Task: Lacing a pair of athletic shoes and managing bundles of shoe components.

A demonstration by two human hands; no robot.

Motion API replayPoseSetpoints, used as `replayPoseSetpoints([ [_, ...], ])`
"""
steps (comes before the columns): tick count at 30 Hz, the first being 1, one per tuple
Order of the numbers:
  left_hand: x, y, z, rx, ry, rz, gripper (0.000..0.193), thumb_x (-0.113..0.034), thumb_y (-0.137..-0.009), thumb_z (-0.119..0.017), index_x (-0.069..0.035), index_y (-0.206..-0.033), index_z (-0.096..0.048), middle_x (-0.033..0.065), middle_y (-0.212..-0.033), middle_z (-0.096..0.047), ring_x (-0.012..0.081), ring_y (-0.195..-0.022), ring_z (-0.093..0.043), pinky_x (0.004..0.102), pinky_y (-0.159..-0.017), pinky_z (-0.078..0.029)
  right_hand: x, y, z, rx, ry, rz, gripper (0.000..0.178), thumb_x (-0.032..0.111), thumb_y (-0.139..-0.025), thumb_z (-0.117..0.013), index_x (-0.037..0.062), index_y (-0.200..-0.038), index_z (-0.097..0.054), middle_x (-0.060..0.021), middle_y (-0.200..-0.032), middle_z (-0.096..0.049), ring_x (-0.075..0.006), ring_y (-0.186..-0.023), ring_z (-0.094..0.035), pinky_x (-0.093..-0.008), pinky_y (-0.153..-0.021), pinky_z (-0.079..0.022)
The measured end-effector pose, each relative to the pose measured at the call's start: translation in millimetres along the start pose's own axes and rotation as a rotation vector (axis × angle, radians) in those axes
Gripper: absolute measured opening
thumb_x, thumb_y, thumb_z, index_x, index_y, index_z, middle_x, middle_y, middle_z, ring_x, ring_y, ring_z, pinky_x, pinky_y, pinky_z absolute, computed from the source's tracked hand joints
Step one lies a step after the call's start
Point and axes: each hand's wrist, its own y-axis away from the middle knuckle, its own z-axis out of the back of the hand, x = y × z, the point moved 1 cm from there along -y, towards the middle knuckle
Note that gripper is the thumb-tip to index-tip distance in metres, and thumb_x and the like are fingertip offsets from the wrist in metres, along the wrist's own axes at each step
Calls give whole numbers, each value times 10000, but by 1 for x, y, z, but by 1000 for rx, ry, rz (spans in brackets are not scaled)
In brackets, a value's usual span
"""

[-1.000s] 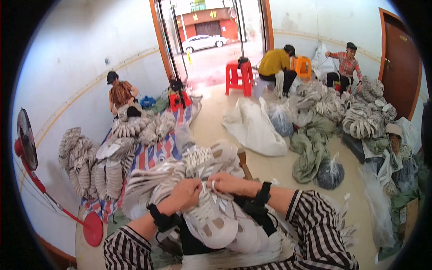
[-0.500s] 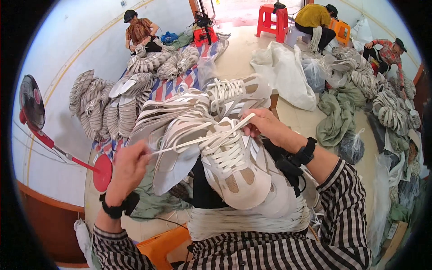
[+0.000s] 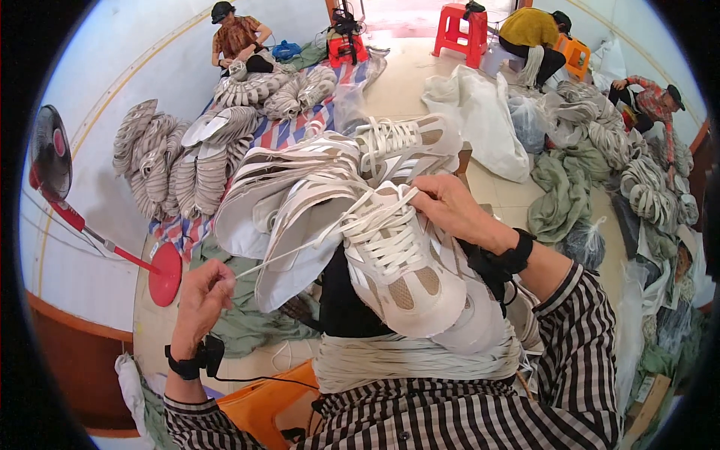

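Observation:
A beige and white shoe upper (image 3: 405,281) lies in front of me, its front rows crossed with cream lace. My left hand (image 3: 204,292) is closed on a shoelace (image 3: 289,257), drawn taut leftward from the upper. At the upper's top edge, my right hand (image 3: 450,206) pinches the material or lace; its fingertips partly hide which. More flat uppers (image 3: 281,195) are stacked just left, white linings showing. Behind them rests another laced upper (image 3: 401,142). A thick bundle of cream laces (image 3: 416,367) lies across my lap.
A red standing fan (image 3: 165,274) is at the left. Piles of uppers (image 3: 161,169) lie by the wall, others at the right near green cloth (image 3: 562,191). Three people work farther off. A white sack (image 3: 480,124) and red stool (image 3: 461,34) stand beyond; an orange stool (image 3: 266,401) is below me.
My left hand has moved down and left, pulling the lace out longer and straighter. The right hand stays near the upper's top edge. The view has shifted slightly.

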Motion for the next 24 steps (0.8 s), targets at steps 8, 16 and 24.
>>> replayPoseSetpoints([
  [8, -22, 3, -39, -1, -234, -163, 143, 15, -813, -545, -1, -952, -521, 48, -639, -511, 115, -570, -516, 248, -555, -439, -3, 9, 12, 82, -99, -39, 170, 148, -814, -557, -21, -800, -569, -99, -671, -559, -210, -592, -474, -329, -589, -413],
  [16, -63, -42, -81, -318, -603, -716, 545, -6, -694, -623, -45, -1218, -479, 184, -1129, -526, 364, -1055, -507, 411, -895, -427, -10, 51, 29, 33, 328, -8, 258, 148, -822, -552, 33, -1053, -564, -160, -850, -621, -308, -775, -606, -374, -722, -477],
  [24, -41, -117, -67, -203, -747, -666, 445, -3, -728, -540, -77, -1166, -520, 160, -938, -601, 355, -877, -568, 433, -776, -456, -36, 23, 30, 168, 98, -68, 361, 28, -811, -523, 18, -1171, -521, -90, -944, -596, -189, -893, -554, -293, -824, -440],
])
